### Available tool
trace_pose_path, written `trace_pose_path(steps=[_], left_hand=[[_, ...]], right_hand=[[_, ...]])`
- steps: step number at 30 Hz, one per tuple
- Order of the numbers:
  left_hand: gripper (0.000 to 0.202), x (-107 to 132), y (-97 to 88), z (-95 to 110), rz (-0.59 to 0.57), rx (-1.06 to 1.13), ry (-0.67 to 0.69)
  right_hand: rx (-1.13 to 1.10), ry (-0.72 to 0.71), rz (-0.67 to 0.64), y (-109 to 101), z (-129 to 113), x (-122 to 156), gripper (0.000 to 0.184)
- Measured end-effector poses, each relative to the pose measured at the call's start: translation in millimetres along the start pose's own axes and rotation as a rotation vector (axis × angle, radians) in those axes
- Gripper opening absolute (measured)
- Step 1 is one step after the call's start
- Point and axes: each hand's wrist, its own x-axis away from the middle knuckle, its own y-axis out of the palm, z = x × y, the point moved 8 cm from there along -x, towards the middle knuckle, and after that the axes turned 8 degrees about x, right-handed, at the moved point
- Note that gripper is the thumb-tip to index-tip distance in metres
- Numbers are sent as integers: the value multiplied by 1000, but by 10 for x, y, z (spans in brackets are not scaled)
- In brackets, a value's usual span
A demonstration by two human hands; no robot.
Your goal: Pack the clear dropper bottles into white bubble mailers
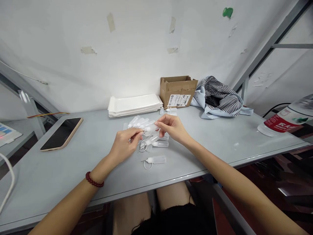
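Note:
Between my hands is a small translucent needle-tip bottle (150,126), held above a pile of similar bottles. My left hand (125,143) pinches at its tip end, thumb and forefinger together. At the other end, the fingertips of my right hand (173,127) close on the bottle's base. The pile of bottles (160,143) lies under and beyond my fingers, partly hidden by them. Nearer the table's front edge, a single needle-tip bottle (156,160) lies on its side, its thin metal tip pointing left and a loop strap at its neck.
A stack of white envelopes (134,103) lies against the wall, beside an open cardboard box (178,91) with bottles before it. Bunched striped cloth (220,98) is right of the box. A phone (62,133) lies at left, a large water bottle (288,117) at far right.

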Motion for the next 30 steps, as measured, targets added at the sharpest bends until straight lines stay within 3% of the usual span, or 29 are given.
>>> trace_pose_path(steps=[14, 26, 30], left_hand=[[18, -4, 21, 23, -26, -30, 49], [16, -31, -44, -50, 28, -19, -49], [16, -26, -39, 28, 30, -68, 18]], right_hand=[[-11, 7, -7, 9, 4, -10, 36], [-8, -13, 47, -93, -16, -38, 36], [-1, -17, 38, -70, -22, -29, 36]])
